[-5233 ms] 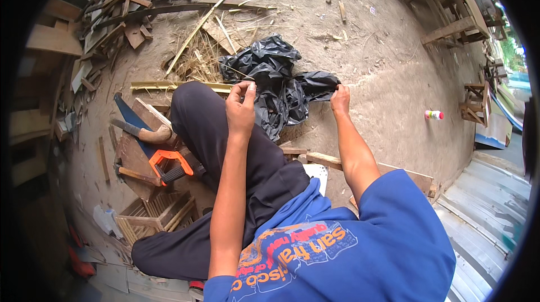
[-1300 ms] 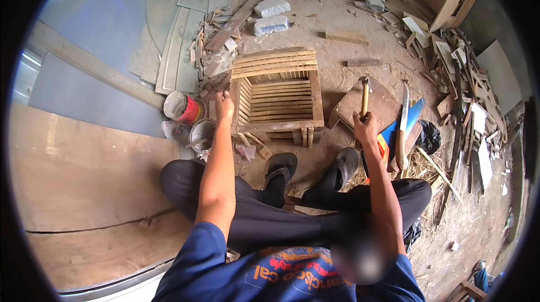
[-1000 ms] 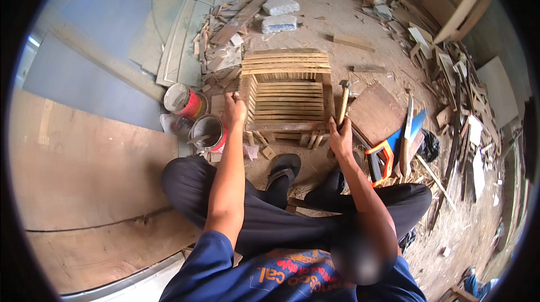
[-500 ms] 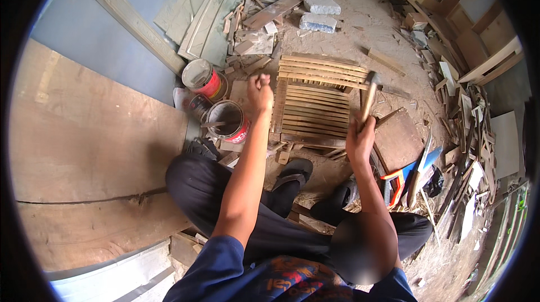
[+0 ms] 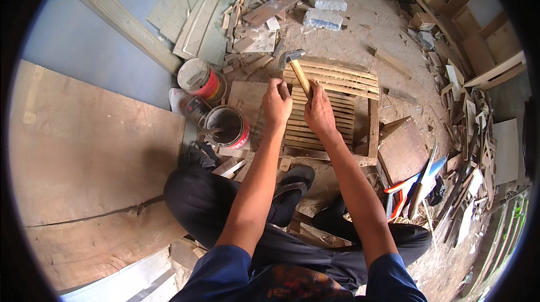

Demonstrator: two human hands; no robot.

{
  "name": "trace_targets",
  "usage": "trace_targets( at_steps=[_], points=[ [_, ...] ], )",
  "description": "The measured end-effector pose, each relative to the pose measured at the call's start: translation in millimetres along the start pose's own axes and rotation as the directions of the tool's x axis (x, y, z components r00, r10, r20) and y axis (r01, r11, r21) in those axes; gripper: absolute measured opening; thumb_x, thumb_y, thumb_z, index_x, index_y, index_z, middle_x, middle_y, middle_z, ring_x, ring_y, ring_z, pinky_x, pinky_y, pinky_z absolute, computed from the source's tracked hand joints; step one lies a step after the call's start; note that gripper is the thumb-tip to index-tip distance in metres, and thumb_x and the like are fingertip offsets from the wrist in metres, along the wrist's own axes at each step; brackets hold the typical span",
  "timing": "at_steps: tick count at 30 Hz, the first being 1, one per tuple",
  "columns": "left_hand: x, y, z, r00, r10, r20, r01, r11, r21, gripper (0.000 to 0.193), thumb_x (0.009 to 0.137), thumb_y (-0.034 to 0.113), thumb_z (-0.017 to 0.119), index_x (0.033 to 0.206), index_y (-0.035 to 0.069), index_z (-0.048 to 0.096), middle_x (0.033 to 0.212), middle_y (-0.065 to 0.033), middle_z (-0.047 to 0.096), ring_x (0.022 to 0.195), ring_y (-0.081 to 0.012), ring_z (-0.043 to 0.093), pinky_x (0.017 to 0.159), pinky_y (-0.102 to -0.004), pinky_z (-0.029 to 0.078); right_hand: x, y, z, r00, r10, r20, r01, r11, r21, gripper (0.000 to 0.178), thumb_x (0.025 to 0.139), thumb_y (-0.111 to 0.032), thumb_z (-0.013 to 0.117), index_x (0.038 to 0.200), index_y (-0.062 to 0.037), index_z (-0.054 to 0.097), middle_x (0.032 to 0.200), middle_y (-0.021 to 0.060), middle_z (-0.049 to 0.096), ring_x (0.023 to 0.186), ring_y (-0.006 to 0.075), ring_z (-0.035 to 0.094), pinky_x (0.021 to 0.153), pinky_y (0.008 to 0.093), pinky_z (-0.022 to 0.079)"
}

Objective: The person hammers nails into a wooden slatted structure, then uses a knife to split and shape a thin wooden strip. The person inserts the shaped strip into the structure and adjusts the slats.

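A hammer (image 5: 300, 76) with a pale wooden handle and a dark metal head is gripped in my right hand (image 5: 320, 112). Its head is raised over the upper left corner of a slatted wooden frame (image 5: 373, 127) on the ground before me. Thin parallel slats (image 5: 337, 72) run across it. Beside the hammer, at the frame's left edge, my left hand (image 5: 276, 104) is closed with its fingertips pinched together. What those fingers hold, if anything, is too small to make out.
Left of the frame stand a paint-stained bucket (image 5: 247, 131) and a capped paint can (image 5: 196, 78). A saw with an orange handle (image 5: 400, 195) lies by a square board (image 5: 402, 150) at right. Concrete blocks (image 5: 323, 19) sit farther off; wood scraps (image 5: 467, 150) pile along the right.
My right hand has swung the hammer leftward, from the frame's right side to its upper left corner. The left hand has shifted right onto the frame's left edge.
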State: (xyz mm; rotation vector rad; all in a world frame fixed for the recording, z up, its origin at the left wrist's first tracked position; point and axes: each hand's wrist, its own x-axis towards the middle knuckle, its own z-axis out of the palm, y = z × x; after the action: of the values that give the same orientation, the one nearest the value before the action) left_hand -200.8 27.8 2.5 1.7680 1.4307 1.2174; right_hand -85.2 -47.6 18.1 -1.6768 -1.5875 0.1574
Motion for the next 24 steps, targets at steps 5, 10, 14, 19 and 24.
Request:
trace_targets(
  at_steps=[5, 10, 14, 19, 24],
  points=[
    [-1.8, -5.8, 3.5, 0.99, 0.123, -0.067, -0.117, 0.989, 0.088, 0.011, 0.094, 0.017, 0.059, 0.097, 0.007, 0.057, 0.075, -0.0195, 0.065, 0.068, -0.0381, 0.064, 0.061, -0.0418, 0.049, -2.9, -3.1, 4.8, 0.984, 0.178, 0.028, -0.18, 0.976, 0.119, 0.038, 0.085, 0.007, 0.048, 0.122, 0.0088, 0.038, 0.116, 0.0369, 0.053, 0.11, 0.0516, 0.052, 0.092, 0.0522, 0.047],
    [22.3, -30.9, -4.1, 0.978, -0.2, -0.06, 0.156, 0.892, -0.425, 0.017, 0.093, 0.021, 0.067, 0.098, 0.005, 0.067, 0.08, -0.0023, 0.07, 0.074, -0.0075, 0.061, 0.065, -0.0245, 0.047, -1.1, -0.3, 1.8, 0.979, 0.198, 0.044, -0.202, 0.972, 0.12, 0.028, 0.088, 0.005, 0.048, 0.114, 0.0072, 0.037, 0.109, 0.0361, 0.055, 0.103, 0.0536, 0.054, 0.086, 0.0536, 0.05],
    [33.9, -33.1, -5.8, 0.983, -0.183, -0.026, 0.141, 0.832, -0.536, 0.021, 0.09, 0.017, 0.072, 0.101, 0.0, 0.071, 0.088, -0.003, 0.072, 0.08, -0.0069, 0.062, 0.072, -0.0217, 0.047, -4.7, 8.6, 11.5, 0.99, -0.015, -0.142, 0.018, 1.0, 0.019, 0.026, 0.09, 0.006, 0.046, 0.113, 0.0073, 0.037, 0.113, 0.0354, 0.056, 0.105, 0.0532, 0.054, 0.088, 0.0532, 0.05],
    [35.6, -21.7, 0.7, 0.988, -0.128, 0.089, 0.155, 0.861, -0.485, 0.023, 0.086, 0.018, 0.076, 0.099, -0.001, 0.073, 0.088, -0.0024, 0.072, 0.079, -0.0069, 0.062, 0.073, -0.0219, 0.048, -4.3, 4.2, 8.5, 0.986, 0.163, -0.024, -0.16, 0.982, 0.103, 0.03, 0.087, 0.007, 0.048, 0.115, 0.0071, 0.038, 0.116, 0.035, 0.055, 0.102, 0.0517, 0.056, 0.083, 0.0536, 0.052],
    [31.4, -33.6, 10.2, 0.984, -0.172, 0.041, 0.172, 0.879, -0.445, 0.025, 0.085, 0.017, 0.076, 0.102, -0.001, 0.073, 0.09, -0.0032, 0.072, 0.08, -0.0066, 0.061, 0.075, -0.0222, 0.048, -3.1, 10.0, 14.7, 0.988, 0.051, -0.143, -0.042, 0.997, 0.064, 0.039, 0.082, 0.009, 0.052, 0.117, 0.0041, 0.035, 0.096, 0.0315, 0.059, 0.075, 0.0501, 0.059, 0.06, 0.0538, 0.049]
  ],
)
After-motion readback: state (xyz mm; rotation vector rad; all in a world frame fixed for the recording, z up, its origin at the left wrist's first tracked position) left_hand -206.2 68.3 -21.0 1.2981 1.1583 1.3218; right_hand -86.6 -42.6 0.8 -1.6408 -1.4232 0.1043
